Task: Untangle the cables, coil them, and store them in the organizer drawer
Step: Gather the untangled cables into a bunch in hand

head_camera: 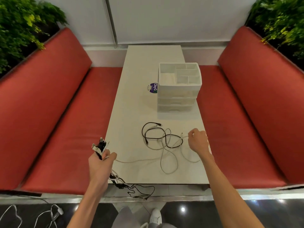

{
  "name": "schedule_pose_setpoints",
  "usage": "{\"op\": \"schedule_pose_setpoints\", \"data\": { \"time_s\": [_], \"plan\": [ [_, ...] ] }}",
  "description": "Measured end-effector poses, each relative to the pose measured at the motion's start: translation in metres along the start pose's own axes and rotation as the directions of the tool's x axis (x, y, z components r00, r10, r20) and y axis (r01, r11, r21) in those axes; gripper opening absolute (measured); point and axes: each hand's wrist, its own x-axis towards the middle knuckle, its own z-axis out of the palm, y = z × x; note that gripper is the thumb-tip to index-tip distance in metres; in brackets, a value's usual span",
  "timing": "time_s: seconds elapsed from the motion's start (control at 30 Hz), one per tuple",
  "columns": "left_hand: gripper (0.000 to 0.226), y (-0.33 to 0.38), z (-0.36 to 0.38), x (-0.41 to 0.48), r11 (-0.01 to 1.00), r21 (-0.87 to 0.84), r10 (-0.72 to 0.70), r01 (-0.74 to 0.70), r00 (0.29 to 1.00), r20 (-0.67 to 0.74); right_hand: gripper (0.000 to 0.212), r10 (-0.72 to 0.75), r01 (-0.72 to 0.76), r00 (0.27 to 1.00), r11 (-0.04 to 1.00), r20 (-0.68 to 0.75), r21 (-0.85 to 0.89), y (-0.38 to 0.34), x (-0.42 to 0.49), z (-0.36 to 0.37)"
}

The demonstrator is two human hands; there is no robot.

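Two cables, black cable (142, 131) & white cable (168, 173), lie tangled on tabletop (131, 112) in front of organizer (177, 96). Right hand (198, 142) pinches white cable's end; left hand (100, 162) grips cable bundle (100, 145) at tabletop's left edge.

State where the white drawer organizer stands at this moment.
In the head view, the drawer organizer stands on the white table, right of centre, beyond the tangled cables and beside a purple label.
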Motion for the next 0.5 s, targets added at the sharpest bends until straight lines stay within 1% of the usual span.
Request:
{"op": "schedule_pose_setpoints", "data": {
  "time_s": [0.03, 0.07, 0.13, 0.17, 0.23, 0.27, 0.33, 0.4, 0.43, 0.5],
  "plan": [
    [0.05, -0.001, -0.001, -0.001, 1.0, 0.004, 0.002, -0.002, 1.0, 0.016, 0.02, -0.011, 0.009, 0.999, 0.997, -0.031, -0.078, -0.004, -0.003, 0.007],
    [0.052, -0.001, -0.001, -0.002, 1.0, 0.011, 0.007, -0.007, 0.999, 0.033, 0.02, -0.055, 0.049, 0.996, 0.995, -0.071, -0.084, -0.01, -0.007, 0.013],
    [0.053, -0.001, -0.001, -0.005, 1.0, 0.014, 0.021, -0.022, 0.998, 0.065, 0.018, -0.189, 0.195, 0.974, 0.98, -0.124, 0.039, -0.031, -0.014, 0.025],
    [0.053, 0.0, -0.001, -0.006, 0.999, 0.01, 0.033, -0.034, 0.996, 0.083, 0.016, -0.252, 0.265, 0.96, 0.959, -0.124, 0.1, -0.045, -0.016, 0.032],
    [0.052, 0.002, -0.002, -0.01, 0.998, -0.001, 0.063, -0.063, 0.99, 0.123, 0.01, -0.363, 0.368, 0.93, 0.917, -0.061, 0.157, -0.076, -0.02, 0.049],
    [0.05, 0.002, -0.002, -0.011, 0.998, -0.01, 0.067, -0.067, 0.988, 0.138, 0.007, -0.41, 0.406, 0.912, 0.902, -0.004, 0.149, -0.09, -0.022, 0.06],
    [0.039, -0.001, -0.003, -0.009, 0.998, -0.037, 0.055, -0.05, 0.985, 0.163, 0.012, -0.455, 0.448, 0.877, 0.89, 0.155, 0.081, -0.108, -0.029, 0.088],
    [0.03, -0.002, -0.003, -0.01, 0.998, -0.064, 0.031, -0.02, 0.982, 0.184, 0.017, -0.425, 0.458, 0.853, 0.887, 0.303, -0.048, -0.113, -0.041, 0.116],
    [0.028, -0.002, -0.002, -0.01, 0.998, -0.062, 0.024, -0.012, 0.983, 0.184, 0.02, -0.403, 0.468, 0.849, 0.873, 0.342, -0.133, -0.109, -0.048, 0.129],
    [0.029, -0.002, -0.002, -0.012, 0.999, -0.047, 0.015, -0.007, 0.985, 0.172, 0.03, -0.41, 0.506, 0.847, 0.817, 0.339, -0.277, -0.101, -0.06, 0.146]
  ]
}}
